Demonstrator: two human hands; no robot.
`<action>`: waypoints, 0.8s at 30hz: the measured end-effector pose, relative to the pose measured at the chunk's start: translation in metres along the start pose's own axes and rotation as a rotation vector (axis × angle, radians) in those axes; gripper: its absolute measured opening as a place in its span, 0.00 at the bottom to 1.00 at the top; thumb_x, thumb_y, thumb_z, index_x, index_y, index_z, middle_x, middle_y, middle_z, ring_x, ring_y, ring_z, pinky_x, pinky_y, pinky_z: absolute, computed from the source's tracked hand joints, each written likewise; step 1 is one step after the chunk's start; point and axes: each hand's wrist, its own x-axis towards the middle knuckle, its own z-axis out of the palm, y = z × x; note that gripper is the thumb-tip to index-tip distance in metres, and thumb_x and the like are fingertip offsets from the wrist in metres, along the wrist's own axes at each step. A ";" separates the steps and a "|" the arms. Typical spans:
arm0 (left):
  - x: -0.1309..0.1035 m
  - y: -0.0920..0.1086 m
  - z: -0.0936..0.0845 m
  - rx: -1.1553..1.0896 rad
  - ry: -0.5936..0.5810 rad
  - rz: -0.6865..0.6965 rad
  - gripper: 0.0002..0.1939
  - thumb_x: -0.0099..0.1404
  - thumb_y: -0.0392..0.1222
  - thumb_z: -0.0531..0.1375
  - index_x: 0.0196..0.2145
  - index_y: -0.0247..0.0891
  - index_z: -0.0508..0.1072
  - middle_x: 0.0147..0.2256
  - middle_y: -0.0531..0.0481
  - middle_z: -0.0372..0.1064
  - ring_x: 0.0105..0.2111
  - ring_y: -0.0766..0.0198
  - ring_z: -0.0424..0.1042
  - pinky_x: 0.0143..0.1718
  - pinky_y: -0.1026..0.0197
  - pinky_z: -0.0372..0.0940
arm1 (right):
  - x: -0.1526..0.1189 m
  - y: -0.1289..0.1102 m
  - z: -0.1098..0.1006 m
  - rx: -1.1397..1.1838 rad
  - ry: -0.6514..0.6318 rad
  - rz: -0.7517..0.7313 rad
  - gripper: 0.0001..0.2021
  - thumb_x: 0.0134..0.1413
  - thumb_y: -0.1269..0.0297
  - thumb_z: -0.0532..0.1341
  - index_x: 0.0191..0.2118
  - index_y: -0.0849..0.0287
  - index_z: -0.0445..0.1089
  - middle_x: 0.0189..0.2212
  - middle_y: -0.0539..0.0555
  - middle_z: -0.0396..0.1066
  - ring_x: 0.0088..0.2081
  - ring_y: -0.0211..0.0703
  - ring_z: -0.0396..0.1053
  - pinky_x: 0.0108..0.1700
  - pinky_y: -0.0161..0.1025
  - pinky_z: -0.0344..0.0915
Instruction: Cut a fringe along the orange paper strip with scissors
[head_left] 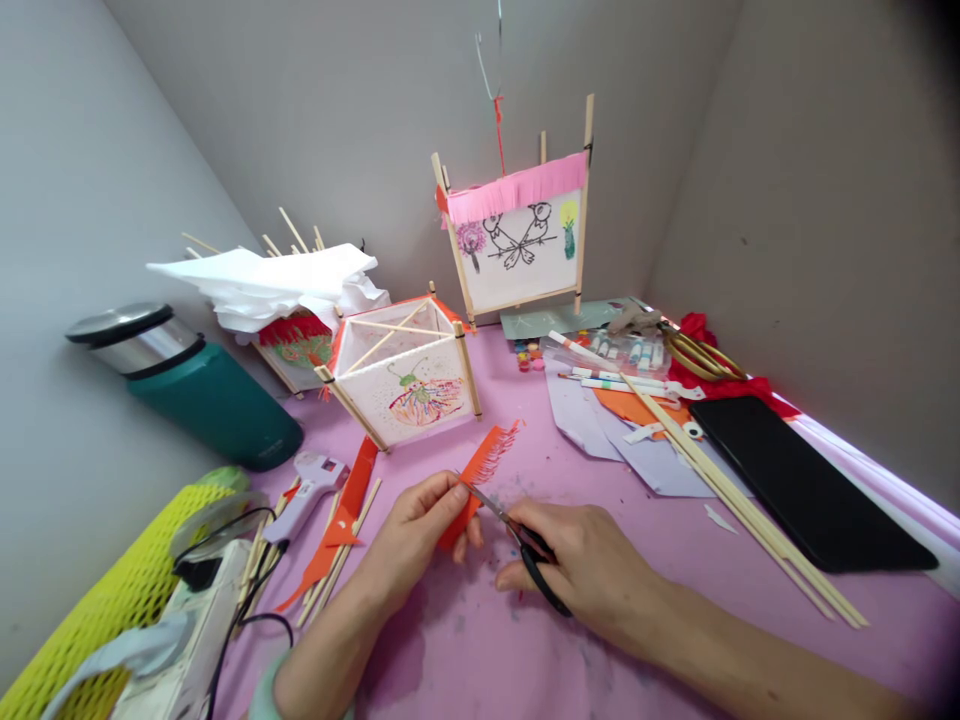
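A fringed orange paper strip (482, 460), clamped in the fingers of the left hand (421, 520), slants away rightward over the tabletop (600, 680); scissors (534, 560), gripped by the fingers of the right hand (581, 550), cross its long axis from the right.

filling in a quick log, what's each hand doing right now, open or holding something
Left hand: closed, holding the fringed orange-red paper strip.
Right hand: closed, holding the black-handled metal scissors, blades at the strip.
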 end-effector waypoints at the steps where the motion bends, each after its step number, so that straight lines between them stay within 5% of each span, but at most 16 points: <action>1: 0.000 0.000 0.000 -0.003 0.002 -0.003 0.13 0.65 0.47 0.53 0.27 0.35 0.65 0.23 0.51 0.70 0.18 0.70 0.61 0.24 0.66 0.56 | 0.000 0.000 0.000 -0.003 -0.002 0.006 0.15 0.53 0.48 0.59 0.30 0.56 0.64 0.24 0.48 0.68 0.25 0.37 0.61 0.27 0.33 0.50; 24: -0.001 -0.004 0.001 -0.019 -0.061 -0.051 0.13 0.64 0.48 0.55 0.29 0.35 0.67 0.22 0.51 0.70 0.18 0.70 0.62 0.23 0.66 0.56 | 0.001 -0.004 -0.001 0.008 0.033 -0.016 0.16 0.48 0.47 0.63 0.33 0.55 0.66 0.25 0.44 0.67 0.25 0.35 0.61 0.27 0.32 0.49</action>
